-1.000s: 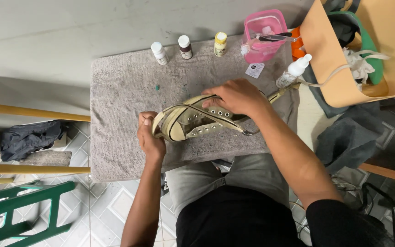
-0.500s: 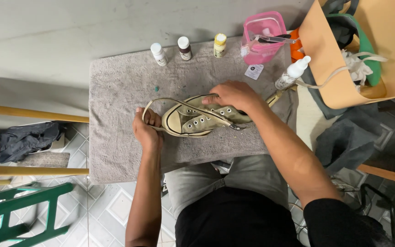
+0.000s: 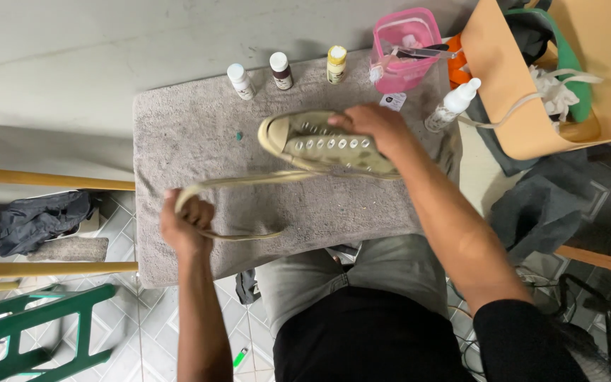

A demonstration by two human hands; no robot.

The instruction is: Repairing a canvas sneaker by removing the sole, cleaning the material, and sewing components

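Lace (image 3: 238, 181) nearly out — we grip its looped end in the closed left hand (image 3: 187, 225), pulled away from the shoe (image 3: 323, 143); right hand (image 3: 376, 126) clasps the shoe on the towel (image 3: 178, 127). One end seems still threaded — hard to tell.

Cream shoe (image 3: 327, 145), grey towel (image 3: 192, 134), pink tub (image 3: 404, 49).

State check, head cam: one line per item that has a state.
Shoe: on its side on the towel, right hand holding it
Lace: pulled out in a loop, gripped by left hand
Three small bottles: upright, capped
Pink tub: open
Spray bottle: tilted, capped
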